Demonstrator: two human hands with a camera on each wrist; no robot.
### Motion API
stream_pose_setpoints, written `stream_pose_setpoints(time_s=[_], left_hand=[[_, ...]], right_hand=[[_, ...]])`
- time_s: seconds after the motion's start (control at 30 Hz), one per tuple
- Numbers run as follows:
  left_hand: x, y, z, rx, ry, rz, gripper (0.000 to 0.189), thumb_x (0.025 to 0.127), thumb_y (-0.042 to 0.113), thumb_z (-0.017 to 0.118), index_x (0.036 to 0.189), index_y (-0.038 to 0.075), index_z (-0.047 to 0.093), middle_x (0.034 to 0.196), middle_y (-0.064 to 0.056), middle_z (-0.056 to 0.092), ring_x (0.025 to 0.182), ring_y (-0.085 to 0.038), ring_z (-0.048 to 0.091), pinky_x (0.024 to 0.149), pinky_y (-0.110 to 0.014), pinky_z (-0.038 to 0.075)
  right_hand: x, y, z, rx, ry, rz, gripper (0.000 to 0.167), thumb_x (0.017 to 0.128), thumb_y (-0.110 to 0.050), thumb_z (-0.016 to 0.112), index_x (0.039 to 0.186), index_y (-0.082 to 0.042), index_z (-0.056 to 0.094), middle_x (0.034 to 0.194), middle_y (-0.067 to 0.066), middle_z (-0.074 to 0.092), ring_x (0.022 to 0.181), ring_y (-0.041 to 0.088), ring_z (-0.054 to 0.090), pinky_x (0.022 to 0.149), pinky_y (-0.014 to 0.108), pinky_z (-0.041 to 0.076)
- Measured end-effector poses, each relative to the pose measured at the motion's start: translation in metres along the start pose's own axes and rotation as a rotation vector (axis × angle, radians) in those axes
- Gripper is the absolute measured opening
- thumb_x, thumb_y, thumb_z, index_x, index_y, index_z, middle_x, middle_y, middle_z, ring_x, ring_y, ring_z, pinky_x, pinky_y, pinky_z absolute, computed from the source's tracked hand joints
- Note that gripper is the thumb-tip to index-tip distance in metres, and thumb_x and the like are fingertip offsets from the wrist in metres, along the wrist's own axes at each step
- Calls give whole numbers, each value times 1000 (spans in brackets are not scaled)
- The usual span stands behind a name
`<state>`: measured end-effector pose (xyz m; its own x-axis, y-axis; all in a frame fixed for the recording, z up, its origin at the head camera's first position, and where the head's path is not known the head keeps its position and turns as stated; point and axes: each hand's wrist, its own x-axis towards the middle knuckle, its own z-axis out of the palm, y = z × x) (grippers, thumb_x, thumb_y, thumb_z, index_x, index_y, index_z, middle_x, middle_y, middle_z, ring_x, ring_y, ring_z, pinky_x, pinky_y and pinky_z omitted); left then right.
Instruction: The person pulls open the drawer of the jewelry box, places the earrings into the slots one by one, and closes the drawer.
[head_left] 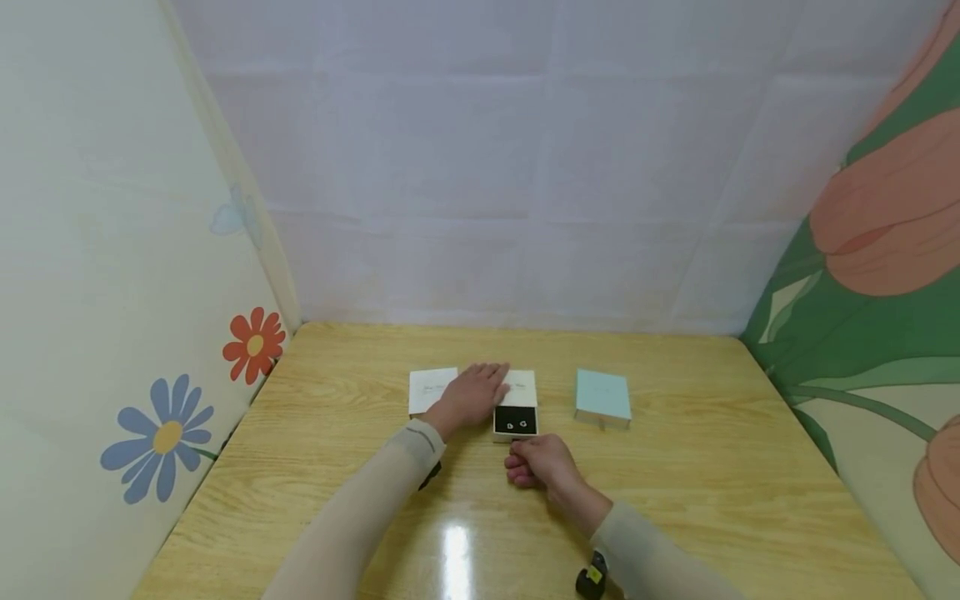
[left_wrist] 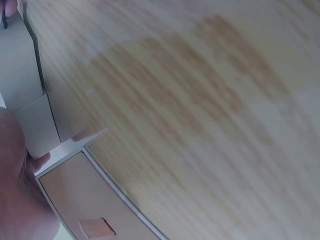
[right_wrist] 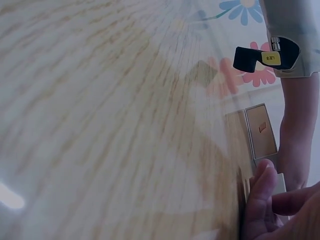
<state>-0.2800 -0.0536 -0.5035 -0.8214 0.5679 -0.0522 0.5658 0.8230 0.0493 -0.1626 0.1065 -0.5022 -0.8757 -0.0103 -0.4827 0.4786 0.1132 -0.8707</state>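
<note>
A white drawer-style jewellery box (head_left: 518, 387) stands at the table's middle, its drawer (head_left: 497, 426) slid out toward the front. On the drawer's black insert (head_left: 516, 414) lie two small silvery earrings (head_left: 522, 423). My left hand (head_left: 467, 397) rests at the back left of this box's sleeve, fingers stretched out over its edge. At the drawer's front, my right hand (head_left: 547, 463) pinches a small dark pull tab (left_wrist: 5, 21) between thumb and finger, the other fingers curled below.
Another white box (head_left: 429, 385) sits to the left, partly under my left forearm; its tan front with a tab (left_wrist: 98, 227) shows in the left wrist view. A light blue box (head_left: 603, 395) stands to the right. A white cloth wall (head_left: 525, 275) closes the wooden table's back.
</note>
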Motion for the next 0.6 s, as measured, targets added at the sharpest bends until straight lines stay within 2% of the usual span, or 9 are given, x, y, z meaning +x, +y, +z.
stream_pose_setpoints(time_s=[0.6], left_hand=[[-2, 1, -3, 8, -1, -8, 59, 112, 41, 18, 163, 11, 20, 165, -7, 32, 153, -25, 27, 127, -39, 18]], right_hand=[[1, 0, 2, 20, 11, -23, 21, 101, -6, 56, 106, 10, 68, 78, 11, 73, 61, 12, 70, 56, 25, 61]])
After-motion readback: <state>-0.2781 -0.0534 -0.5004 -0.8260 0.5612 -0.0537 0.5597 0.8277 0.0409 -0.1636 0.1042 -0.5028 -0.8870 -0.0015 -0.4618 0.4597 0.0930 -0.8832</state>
